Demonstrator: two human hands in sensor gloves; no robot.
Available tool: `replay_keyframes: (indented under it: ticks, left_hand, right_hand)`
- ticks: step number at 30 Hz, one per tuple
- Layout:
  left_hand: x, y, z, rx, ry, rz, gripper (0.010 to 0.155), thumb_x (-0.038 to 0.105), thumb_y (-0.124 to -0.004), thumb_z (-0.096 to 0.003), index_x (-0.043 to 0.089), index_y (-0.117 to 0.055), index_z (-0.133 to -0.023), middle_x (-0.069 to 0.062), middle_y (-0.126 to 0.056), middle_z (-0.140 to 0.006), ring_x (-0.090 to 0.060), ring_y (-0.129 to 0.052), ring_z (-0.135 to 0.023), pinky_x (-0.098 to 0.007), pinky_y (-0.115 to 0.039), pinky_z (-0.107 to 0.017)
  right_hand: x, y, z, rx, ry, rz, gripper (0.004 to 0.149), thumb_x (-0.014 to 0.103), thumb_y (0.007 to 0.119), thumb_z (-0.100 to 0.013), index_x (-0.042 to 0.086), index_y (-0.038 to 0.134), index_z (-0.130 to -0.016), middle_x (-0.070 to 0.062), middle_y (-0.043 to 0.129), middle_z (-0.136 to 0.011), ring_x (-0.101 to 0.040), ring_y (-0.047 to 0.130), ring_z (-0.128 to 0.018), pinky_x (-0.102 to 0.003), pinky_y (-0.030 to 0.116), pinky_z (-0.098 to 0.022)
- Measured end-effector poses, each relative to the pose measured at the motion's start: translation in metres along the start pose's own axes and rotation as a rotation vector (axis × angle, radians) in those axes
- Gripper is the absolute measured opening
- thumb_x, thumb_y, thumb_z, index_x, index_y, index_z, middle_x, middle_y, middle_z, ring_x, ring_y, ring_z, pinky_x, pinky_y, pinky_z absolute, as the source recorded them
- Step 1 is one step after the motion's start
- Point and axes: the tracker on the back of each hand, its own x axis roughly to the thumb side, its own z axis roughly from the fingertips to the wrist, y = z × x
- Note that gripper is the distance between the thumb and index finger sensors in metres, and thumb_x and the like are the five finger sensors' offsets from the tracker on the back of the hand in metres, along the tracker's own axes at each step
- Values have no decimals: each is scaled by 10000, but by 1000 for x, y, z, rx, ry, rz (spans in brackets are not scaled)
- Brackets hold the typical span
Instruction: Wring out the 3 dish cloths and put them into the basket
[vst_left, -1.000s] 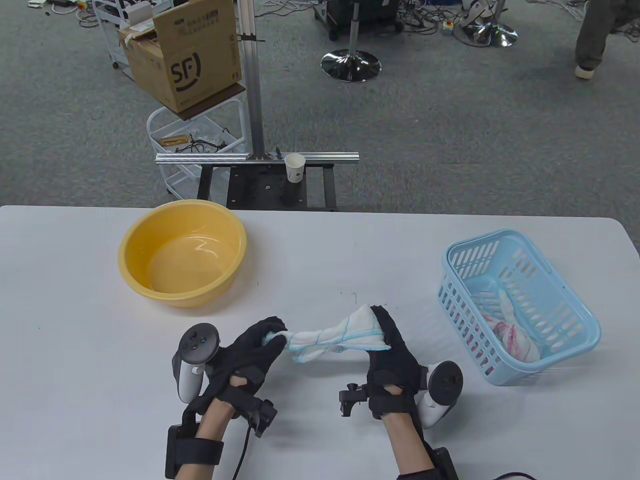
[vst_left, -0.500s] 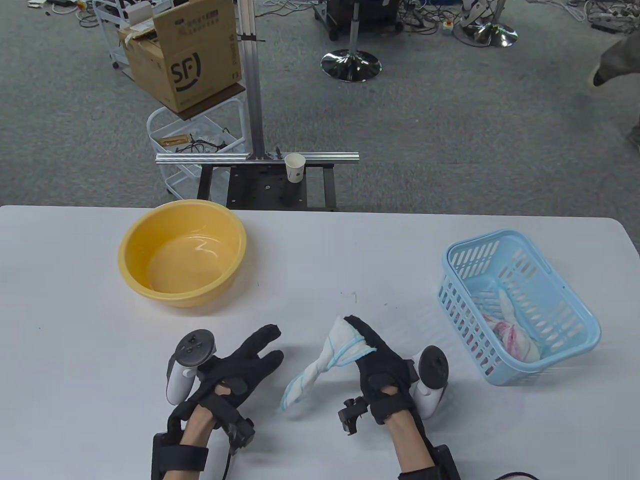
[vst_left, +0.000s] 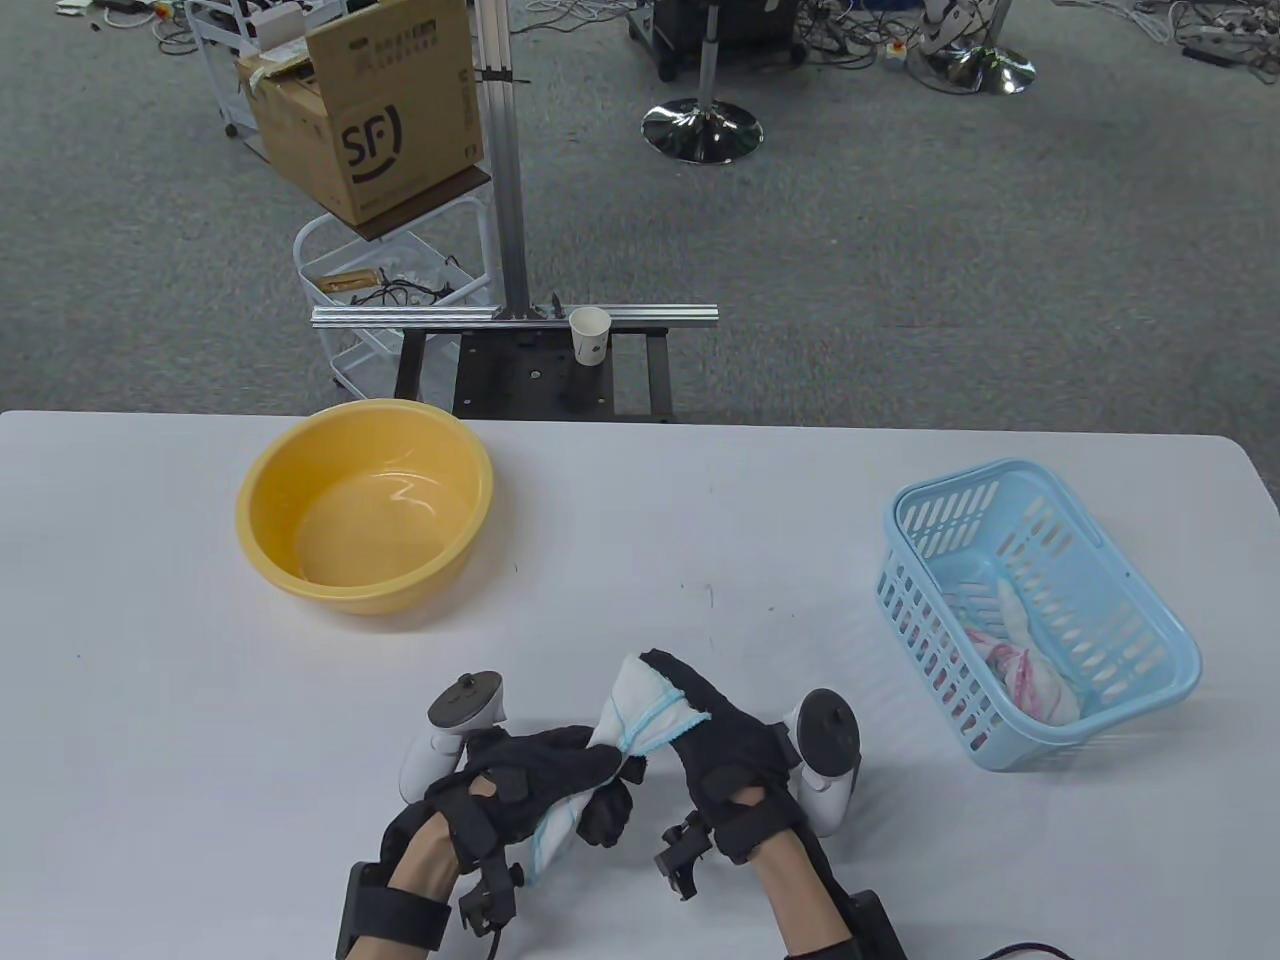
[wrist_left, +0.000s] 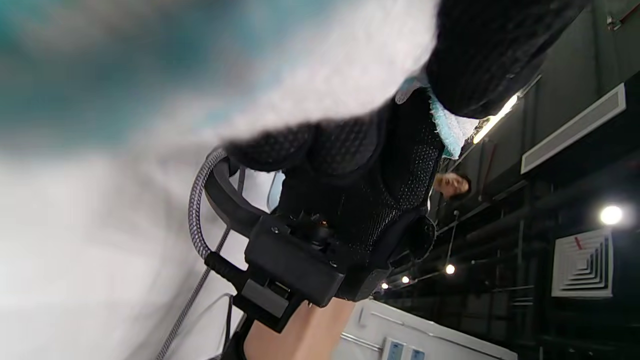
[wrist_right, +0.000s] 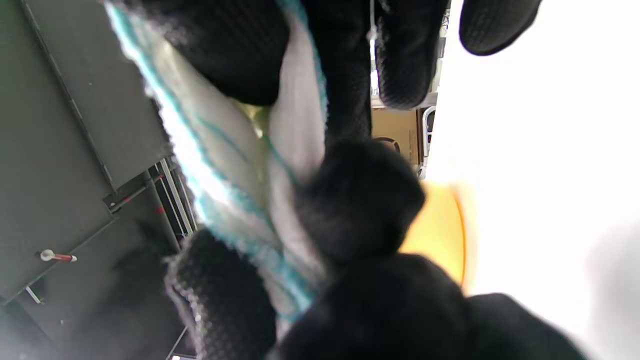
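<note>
**Both hands on the blue-trimmed cloth, near table edge**

Landmark = light blue basket (vst_left: 1040, 610), right side of the white table (vst_left: 150, 620).

- Dish cloth (vst_left: 640, 705): white with blue trim, twisted into a rope, held off the table well left of the basket, toward the near edge. Upper end bunches out above the right hand, lower tail pokes out below the left hand.
- Right hand (vst_left: 725, 745): fingers curled round the upper part of the cloth, gripping it. Right wrist view confirms it: gloved fingers (wrist_right: 235, 55) wrapped over the teal-striped fabric (wrist_right: 215, 165).
- Left hand (vst_left: 535, 790): just left of the right hand, farther from the basket, fingers wrapped round the lower part of the same cloth. The two hands sit just beside each other on it. Left wrist view is mostly blur, only white fabric and black glove.
- Basket contents: a white cloth and a pink-patterned one (vst_left: 1015, 665), lying at its near end.
- Yellow basin (vst_left: 365, 500): far left of the basket, toward the table's back edge, well apart from both hands.
</note>
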Motion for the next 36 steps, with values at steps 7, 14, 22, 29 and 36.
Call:
replay_keyframes:
  ticks: [7, 14, 22, 29, 36]
  left_hand:
    - [7, 3, 6, 169, 169, -299, 581, 517, -887, -447, 130, -871, -880, 55, -1013, -517, -192, -1026, -405, -467, -831, -450]
    - [20, 2, 14, 364, 216, -644, 575, 473, -905, -404, 171, -875, -893, 46, -1008, -541, -210, -1013, -436, -483, -811, -479]
    - [23, 3, 19, 390, 117, -589, 627, 464, -904, -399, 167, -825, -945, 36, -1004, -554, -222, -1006, -445, -490, -801, -487]
    - [40, -17, 17, 454, 20, -844, 763, 447, -922, -376, 283, -632, -1063, 14, -1018, -545, -244, -1011, -439, -502, -798, -488]
    - [55, -43, 17, 555, -58, -1242, 700, 455, -953, -357, 303, -750, -1010, 19, -1055, -494, -246, -1036, -392, -494, -824, -457]
  right_hand:
    - [9, 4, -1, 37, -46, 216, 535, 72, 728, -480, 283, 755, -971, -108, 434, -1151, -488, 446, -1033, -687, 484, -693]
    - [-7, -1, -2, 176, 140, 269, 444, 176, 782, -486, 152, 810, -928, -197, 842, -946, -493, 786, -864, -654, 635, -641]
    - [-11, -9, -3, 177, 181, 124, 636, 542, 838, -512, 86, 759, -949, -172, 974, -731, -404, 956, -639, -607, 758, -521]
    - [-12, -14, -2, 31, 182, 96, 684, 583, 824, -475, 31, 810, -879, -104, 1071, -456, -303, 1050, -364, -544, 845, -363]
    - [-20, -14, 1, -37, 271, 85, 646, 549, 824, -479, 2, 861, -820, -59, 1101, -257, -247, 1071, -172, -500, 890, -239]
